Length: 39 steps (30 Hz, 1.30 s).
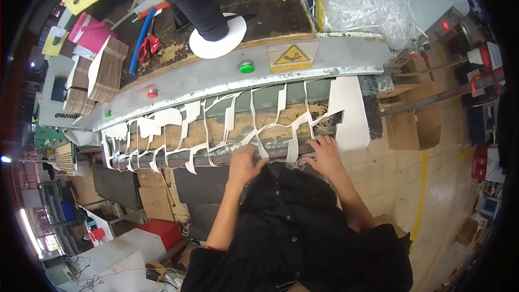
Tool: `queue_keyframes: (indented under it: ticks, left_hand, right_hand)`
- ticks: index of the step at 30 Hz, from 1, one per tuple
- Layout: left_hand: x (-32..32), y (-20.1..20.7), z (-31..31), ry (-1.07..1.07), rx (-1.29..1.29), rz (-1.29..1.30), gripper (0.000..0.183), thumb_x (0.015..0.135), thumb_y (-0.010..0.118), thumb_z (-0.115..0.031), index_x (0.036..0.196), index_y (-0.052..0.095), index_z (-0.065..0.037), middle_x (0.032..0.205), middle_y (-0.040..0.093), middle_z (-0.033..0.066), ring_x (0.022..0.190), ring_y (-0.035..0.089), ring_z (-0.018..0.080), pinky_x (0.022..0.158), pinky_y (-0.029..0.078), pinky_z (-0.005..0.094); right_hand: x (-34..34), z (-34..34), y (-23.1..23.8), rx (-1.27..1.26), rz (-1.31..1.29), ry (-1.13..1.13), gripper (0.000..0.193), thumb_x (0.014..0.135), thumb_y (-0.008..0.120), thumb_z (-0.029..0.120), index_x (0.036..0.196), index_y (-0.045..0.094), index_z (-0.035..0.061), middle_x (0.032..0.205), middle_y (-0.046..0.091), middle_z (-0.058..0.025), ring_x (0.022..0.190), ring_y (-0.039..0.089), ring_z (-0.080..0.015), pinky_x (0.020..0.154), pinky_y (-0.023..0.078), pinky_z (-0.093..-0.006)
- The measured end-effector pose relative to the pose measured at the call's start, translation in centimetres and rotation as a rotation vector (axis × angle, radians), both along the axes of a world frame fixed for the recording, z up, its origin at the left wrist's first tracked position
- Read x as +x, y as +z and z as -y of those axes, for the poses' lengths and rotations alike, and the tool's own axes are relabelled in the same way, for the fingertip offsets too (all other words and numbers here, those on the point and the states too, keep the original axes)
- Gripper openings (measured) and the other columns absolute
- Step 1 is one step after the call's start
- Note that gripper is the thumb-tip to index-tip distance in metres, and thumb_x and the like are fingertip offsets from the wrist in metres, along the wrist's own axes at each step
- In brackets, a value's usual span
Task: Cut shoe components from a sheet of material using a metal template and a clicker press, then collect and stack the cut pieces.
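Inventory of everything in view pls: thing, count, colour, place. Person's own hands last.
cut-out sheeting: seemingly one, white, along machine bed
thread cone: one, black, machine top
disc: one, white, under cone
scissors: one, red-handled, machine top left
rod: one, blue, beside scissors
stacked pieces: at least three stacks, pale, top left and top centre
buttons: two green, one red, front beam
warning sign: one, yellow, front beam
plastic bag: one, clear, top right
cardboard box: one, brown, right floor
background clutter: too small to count
left hand: one, bare, at bed's front edge
right hand: one, bare, same edge, further right
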<state>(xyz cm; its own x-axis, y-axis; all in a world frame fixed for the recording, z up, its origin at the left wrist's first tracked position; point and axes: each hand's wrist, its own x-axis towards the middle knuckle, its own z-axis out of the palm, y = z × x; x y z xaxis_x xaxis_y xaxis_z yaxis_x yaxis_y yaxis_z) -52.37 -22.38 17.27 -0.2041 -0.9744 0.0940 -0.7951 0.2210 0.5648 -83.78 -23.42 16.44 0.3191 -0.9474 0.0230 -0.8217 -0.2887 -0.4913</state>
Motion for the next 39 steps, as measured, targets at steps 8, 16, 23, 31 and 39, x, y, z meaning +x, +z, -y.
queue_keyframes:
  ticks: [8, 16, 23, 31, 39]
  left_hand:
    - [-1.7, -3.0, -2.5, 0.123, -0.228, 0.083, 0.051, 0.076, 0.092, -0.031, 0.111, 0.066, -0.005, 0.106, 0.062, 0.0159, 0.106, 0.059, 0.0401, 0.095, 0.045, 0.0505]
    - [-1.5, -2.2, -0.2, 0.117, -0.137, 0.103, 0.047, 0.076, 0.092, -0.030, 0.108, 0.068, -0.006, 0.106, 0.063, 0.0157, 0.107, 0.061, 0.0393, 0.094, 0.043, 0.0508]
    - [0.1, -0.2, 1.9, 0.055, -0.026, 0.070, 0.048, 0.076, 0.092, -0.047, 0.099, 0.073, -0.009, 0.098, 0.069, 0.0102, 0.100, 0.066, 0.0332, 0.094, 0.042, 0.0476]
    - [-3.4, -1.0, 18.0, 0.126, -0.191, 0.060, 0.085, 0.095, 0.071, -0.055, 0.152, 0.051, 0.004, 0.156, 0.053, 0.0257, 0.145, 0.050, 0.0415, 0.122, 0.031, 0.0558]
    - [-1.8, -8.1, 18.8, 0.045, 0.064, 0.133, 0.099, 0.097, 0.062, -0.064, 0.163, 0.035, 0.005, 0.173, 0.031, 0.0234, 0.160, 0.030, 0.0407, 0.129, 0.020, 0.0588]
  right_hand:
    - [1.2, 0.0, -0.6, 0.014, 0.029, -0.116, 0.046, 0.076, 0.094, 0.029, 0.113, 0.073, 0.0106, 0.112, 0.064, -0.0117, 0.117, 0.059, -0.0335, 0.104, 0.044, -0.0461]
    - [0.8, 1.7, -0.4, -0.051, 0.015, -0.101, 0.045, 0.073, 0.095, 0.028, 0.107, 0.073, 0.0095, 0.110, 0.066, -0.0114, 0.115, 0.060, -0.0333, 0.096, 0.044, -0.0459]
    - [-1.6, 4.2, 1.7, -0.010, -0.033, 0.087, 0.047, 0.077, 0.092, 0.042, 0.104, 0.075, 0.0085, 0.100, 0.069, -0.0127, 0.105, 0.067, -0.0336, 0.093, 0.051, -0.0449]
    - [6.4, 26.8, 2.2, -0.358, 0.022, 0.316, 0.049, 0.085, 0.084, 0.037, 0.121, 0.071, 0.0056, 0.125, 0.069, -0.0134, 0.121, 0.064, -0.0313, 0.115, 0.042, -0.0513]
    - [8.0, 34.3, -3.0, -0.117, 0.108, 0.601, 0.056, 0.089, 0.078, 0.047, 0.119, 0.066, 0.0017, 0.119, 0.066, -0.0150, 0.126, 0.062, -0.0344, 0.129, 0.026, -0.0617]
